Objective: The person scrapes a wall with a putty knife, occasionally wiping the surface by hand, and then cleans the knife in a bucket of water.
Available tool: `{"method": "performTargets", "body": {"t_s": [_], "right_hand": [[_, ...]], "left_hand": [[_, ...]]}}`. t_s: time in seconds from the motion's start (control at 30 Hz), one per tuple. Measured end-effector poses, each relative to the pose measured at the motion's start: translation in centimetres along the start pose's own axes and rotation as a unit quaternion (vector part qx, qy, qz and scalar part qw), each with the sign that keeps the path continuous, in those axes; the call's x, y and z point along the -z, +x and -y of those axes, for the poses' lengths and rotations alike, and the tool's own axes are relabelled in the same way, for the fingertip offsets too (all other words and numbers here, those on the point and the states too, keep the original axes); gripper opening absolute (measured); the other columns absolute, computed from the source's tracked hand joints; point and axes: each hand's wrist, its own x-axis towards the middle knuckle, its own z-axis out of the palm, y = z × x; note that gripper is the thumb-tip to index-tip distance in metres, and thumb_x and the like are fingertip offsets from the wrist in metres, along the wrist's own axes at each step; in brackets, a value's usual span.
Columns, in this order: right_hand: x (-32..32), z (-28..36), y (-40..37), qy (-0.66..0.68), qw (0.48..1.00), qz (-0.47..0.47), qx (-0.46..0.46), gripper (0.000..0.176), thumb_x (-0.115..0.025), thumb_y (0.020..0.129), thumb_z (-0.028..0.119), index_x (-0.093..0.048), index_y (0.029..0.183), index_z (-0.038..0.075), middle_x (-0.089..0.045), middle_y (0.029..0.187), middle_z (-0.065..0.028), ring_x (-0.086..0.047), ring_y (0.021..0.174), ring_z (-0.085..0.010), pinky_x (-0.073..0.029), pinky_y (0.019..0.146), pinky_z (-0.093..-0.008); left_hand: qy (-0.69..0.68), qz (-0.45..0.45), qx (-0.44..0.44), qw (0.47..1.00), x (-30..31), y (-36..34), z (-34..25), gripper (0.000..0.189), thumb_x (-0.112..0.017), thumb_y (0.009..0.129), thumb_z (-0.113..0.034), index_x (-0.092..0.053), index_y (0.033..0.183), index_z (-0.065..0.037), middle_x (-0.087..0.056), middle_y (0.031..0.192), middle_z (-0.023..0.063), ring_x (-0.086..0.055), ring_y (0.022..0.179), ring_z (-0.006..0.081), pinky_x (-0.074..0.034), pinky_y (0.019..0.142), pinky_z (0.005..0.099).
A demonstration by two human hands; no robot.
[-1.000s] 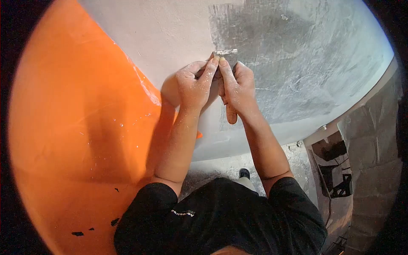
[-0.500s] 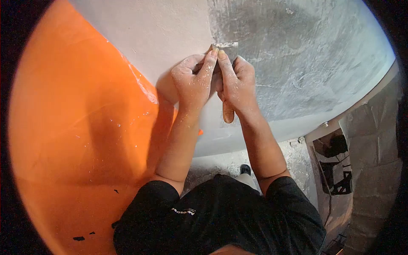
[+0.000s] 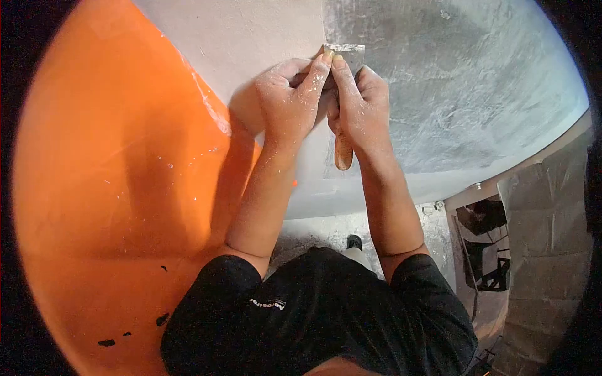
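Observation:
Both hands hold a putty knife (image 3: pixel 343 153) with a wooden handle pointing down toward the body and a wide metal blade at the top. My left hand (image 3: pixel 288 103) is closed at the blade's left side, its thumb pressed on the blade. From the right, my right hand (image 3: pixel 365 109) grips blade and handle, its thumb beside the left one. Pale dust covers both hands. The blade's end edge, smeared with whitish material, lies at the border between a pale surface (image 3: pixel 251 31) and a dark grey patch (image 3: pixel 451 94). Fingers under the blade are hidden.
Bright orange sheeting or painted surface (image 3: pixel 94 175) fills the left side. A dusty floor (image 3: pixel 313 235) shows below the curved surface, with a dark shoe (image 3: pixel 354 242) on it. Grey sheeting (image 3: pixel 545 225) hangs at right, beside dark objects (image 3: pixel 486 250).
The view has shifted, so the surface, hands and putty knife sit higher and slightly right in the picture. The grip looks the same, and the blade stays near the grey patch's border.

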Motion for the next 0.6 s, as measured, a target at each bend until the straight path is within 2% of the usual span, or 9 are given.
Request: {"method": "performTargets", "body": {"t_s": [0.07, 0.1, 0.17, 0.23, 0.4, 0.47, 0.6], "right_hand": [[0.0, 0.2, 0.0, -0.012, 1.000, -0.001, 0.003, 0.036, -0.056, 0.101, 0.027, -0.056, 0.076, 0.002, -0.054, 0.052, -0.0039, -0.048, 0.039, -0.0088, -0.035, 0.034, -0.0265], [0.0, 0.4, 0.0, -0.002, 1.000, 0.001, -0.002, 0.036, -0.056, 0.101, 0.027, -0.056, 0.075, 0.002, -0.054, 0.052, -0.0038, -0.048, 0.039, -0.0088, -0.035, 0.034, -0.0265], [0.0, 0.5, 0.0, 0.008, 1.000, 0.004, -0.010, 0.037, -0.057, 0.101, 0.028, -0.056, 0.074, 0.002, -0.054, 0.052, -0.0038, -0.048, 0.039, -0.0088, -0.035, 0.034, -0.0265], [-0.1, 0.3, 0.0, -0.013, 1.000, -0.006, 0.004, 0.037, -0.058, 0.101, 0.030, -0.054, 0.076, 0.003, -0.051, 0.053, -0.0026, -0.044, 0.038, -0.0082, -0.033, 0.034, -0.0244], [0.0, 0.0, 0.3, -0.006, 1.000, 0.004, 0.018, 0.038, -0.058, 0.100, 0.030, -0.055, 0.074, 0.003, -0.053, 0.052, -0.0032, -0.046, 0.039, -0.0086, -0.034, 0.035, -0.0254], [-0.1, 0.4, 0.6, 0.002, 1.000, 0.002, 0.018, 0.039, -0.058, 0.100, 0.029, -0.056, 0.073, 0.002, -0.055, 0.052, -0.0041, -0.047, 0.039, -0.0093, -0.035, 0.035, -0.0268], [0.0, 2.2, 0.9, 0.004, 1.000, 0.014, 0.008, 0.043, -0.059, 0.099, 0.029, -0.054, 0.067, 0.002, -0.055, 0.051, -0.0054, -0.048, 0.038, -0.0110, -0.036, 0.035, -0.0272]], "left_hand": [[-0.077, -0.032, -0.047, 0.995, -0.2, -0.1, -0.9, 0.020, -0.074, 0.088, -0.013, -0.071, 0.085, 0.007, -0.070, 0.074, 0.0062, -0.063, 0.065, 0.0100, -0.051, 0.059, 0.0231], [-0.077, -0.033, -0.047, 0.995, -0.1, 0.0, -0.8, 0.020, -0.074, 0.088, -0.013, -0.071, 0.085, 0.007, -0.070, 0.074, 0.0062, -0.063, 0.065, 0.0100, -0.051, 0.059, 0.0231], [0.010, -0.008, 0.009, 1.000, 0.2, 0.2, -0.3, 0.037, -0.069, 0.087, -0.044, -0.076, 0.096, -0.009, -0.074, 0.083, 0.0100, -0.069, 0.078, 0.0231, -0.052, 0.075, 0.0323], [-0.002, -0.009, 0.016, 1.000, 0.2, 0.1, -0.3, 0.037, -0.068, 0.087, -0.044, -0.076, 0.097, -0.009, -0.073, 0.083, 0.0102, -0.069, 0.078, 0.0233, -0.052, 0.075, 0.0325], [-0.004, -0.008, 0.000, 1.000, 0.1, 0.2, -0.3, 0.039, -0.066, 0.087, -0.046, -0.076, 0.099, -0.010, -0.073, 0.084, 0.0109, -0.069, 0.079, 0.0234, -0.052, 0.076, 0.0327], [-0.052, -0.057, -0.068, 0.995, 0.0, 0.2, -1.4, 0.023, -0.073, 0.088, -0.016, -0.072, 0.082, 0.006, -0.070, 0.071, 0.0046, -0.063, 0.064, 0.0085, -0.050, 0.059, 0.0235], [-0.058, -0.052, -0.077, 0.994, 0.7, 0.8, -2.4, 0.024, -0.073, 0.089, -0.017, -0.072, 0.082, 0.006, -0.069, 0.069, 0.0037, -0.062, 0.063, 0.0073, -0.049, 0.058, 0.0238]]}}
